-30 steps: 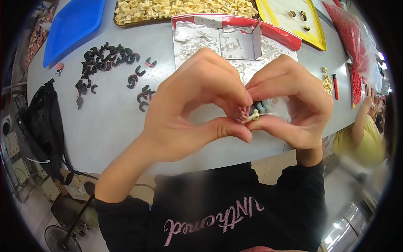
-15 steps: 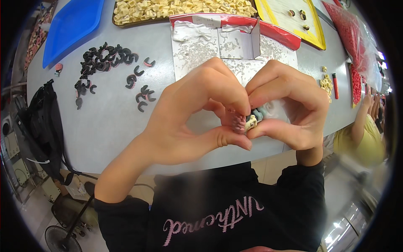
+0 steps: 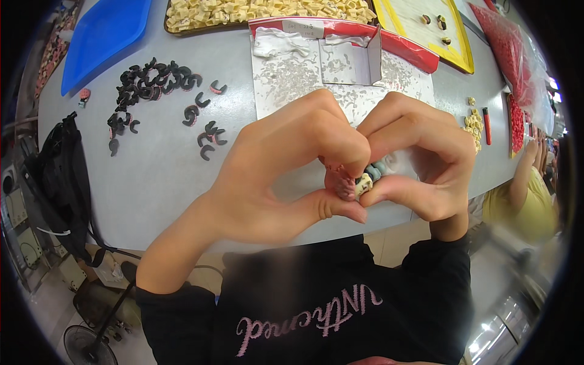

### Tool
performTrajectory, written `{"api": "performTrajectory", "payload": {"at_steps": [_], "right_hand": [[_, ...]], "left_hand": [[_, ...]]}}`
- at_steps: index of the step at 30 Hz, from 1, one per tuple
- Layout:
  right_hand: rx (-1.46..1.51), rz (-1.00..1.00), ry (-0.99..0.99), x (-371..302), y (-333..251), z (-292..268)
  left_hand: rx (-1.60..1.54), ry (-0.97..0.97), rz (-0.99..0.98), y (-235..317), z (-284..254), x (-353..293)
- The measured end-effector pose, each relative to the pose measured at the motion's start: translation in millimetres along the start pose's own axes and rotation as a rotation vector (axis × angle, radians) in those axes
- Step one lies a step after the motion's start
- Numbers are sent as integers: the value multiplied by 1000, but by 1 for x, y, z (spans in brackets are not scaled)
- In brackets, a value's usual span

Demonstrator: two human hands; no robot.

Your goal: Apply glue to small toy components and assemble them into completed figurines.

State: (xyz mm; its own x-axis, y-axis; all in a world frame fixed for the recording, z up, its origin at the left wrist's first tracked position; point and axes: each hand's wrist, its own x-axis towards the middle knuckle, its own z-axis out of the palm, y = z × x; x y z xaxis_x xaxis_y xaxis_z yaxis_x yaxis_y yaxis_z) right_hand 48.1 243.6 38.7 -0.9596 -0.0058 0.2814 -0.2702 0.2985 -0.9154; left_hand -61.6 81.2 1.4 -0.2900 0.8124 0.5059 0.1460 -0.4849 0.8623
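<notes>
Close together above the table's near edge, both hands pinch a small toy figure. My left hand (image 3: 258,182) is closed on its dusky pink, ridged piece (image 3: 345,187), which looks like hair. Thumb and fingers of my right hand (image 3: 455,161) close round the figure's cream face-like part (image 3: 364,184) and a teal part (image 3: 378,168). The pink piece touches the cream part; whether it is seated there is hidden by the fingers. Left of my hands lies a spread of black curved pieces (image 3: 157,85), some with pink edges.
Behind the hands stand an open white box (image 3: 350,64) on speckled paper and a tray of cream pieces (image 3: 267,12). A blue tray (image 3: 103,45) sits far left, a yellow-rimmed tray (image 3: 465,45) far right. A red-handled tool (image 3: 486,125) lies by cream pieces (image 3: 473,129). A black bag (image 3: 67,182) hangs left.
My left fingers have shifted slightly right and down over the pink piece, and the figure has turned a little. Both hands still hold it. The view has moved very slightly.
</notes>
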Motion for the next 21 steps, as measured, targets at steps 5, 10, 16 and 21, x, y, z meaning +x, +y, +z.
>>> {"api": "performTrajectory", "payload": {"at_steps": [5,10,16,21], "right_hand": [[-17,1,1,0,-7,-7],[37,42,-39,3,-4,-3],[69,113,-7,-6,-7,1],[280,218,180,-4,-12,1]], "left_hand": [[-29,0,22,4,4,7],[-70,82,-118,4,1,-6],[-315,179,-272,8,5,-10],[-465,271,-319,13,8,-3]]}}
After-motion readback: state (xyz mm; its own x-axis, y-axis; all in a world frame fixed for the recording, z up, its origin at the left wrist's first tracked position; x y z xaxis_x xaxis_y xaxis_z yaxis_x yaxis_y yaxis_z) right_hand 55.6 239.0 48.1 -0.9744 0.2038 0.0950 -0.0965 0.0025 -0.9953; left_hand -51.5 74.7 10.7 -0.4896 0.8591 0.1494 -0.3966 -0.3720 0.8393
